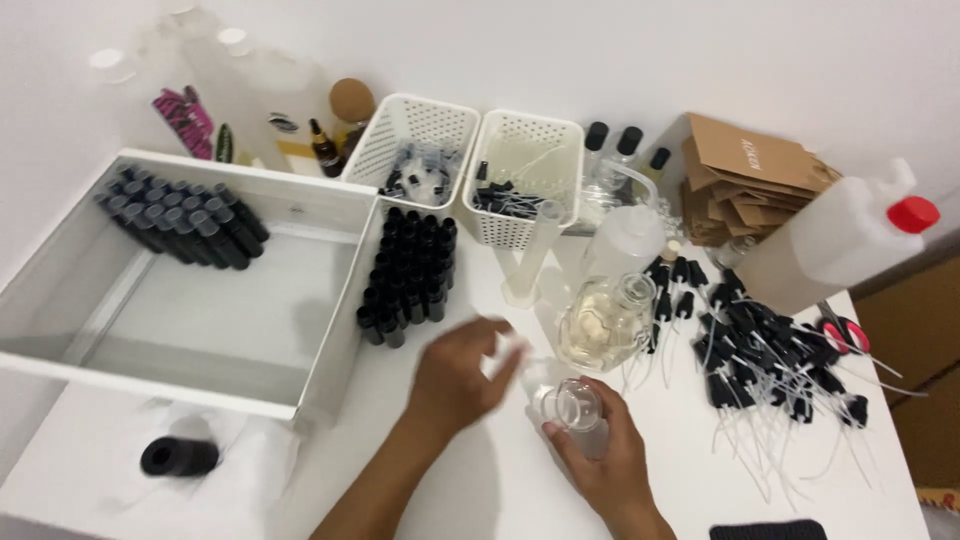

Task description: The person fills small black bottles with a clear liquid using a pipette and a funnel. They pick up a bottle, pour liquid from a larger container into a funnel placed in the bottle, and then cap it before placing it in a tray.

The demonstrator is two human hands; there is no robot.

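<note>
We have the small clear glass bottle [578, 408] in our right hand [605, 455], fingers wrapped round its body, mouth up and uncapped, low over the white tabletop [480, 490]. Our left hand [455, 375] is blurred in motion just left of the bottle; fingers look loosely curled, but we cannot tell whether it holds anything.

Step in hand, as we judge it: bottling, with an empty bottle held ready. The next move would seem to call for a steady upright hold on the bottle and a careful pour or a fitted top, the neck being narrow.

Materials nearby:
- Faceted glass flask [600, 325] with pale yellowish liquid, just behind the bottle.
- Tall clear measuring cylinder [533, 255], thin-walled, upright.
- Soft translucent squeeze bottle [625, 240].
- Large translucent plastic jug [835, 245] with red cap, lying tilted at right.
- Loose heap of black spray tops [765, 365] with thin white dip tubes, tangled.
- Block of black-capped small bottles [408, 275], upright, close-packed; another row [180, 220] inside the white box [330, 340].
- Two white perforated plastic baskets [520, 150] holding more parts.
- Brown card boxes [740, 170], flat-folded, stacked.
</note>
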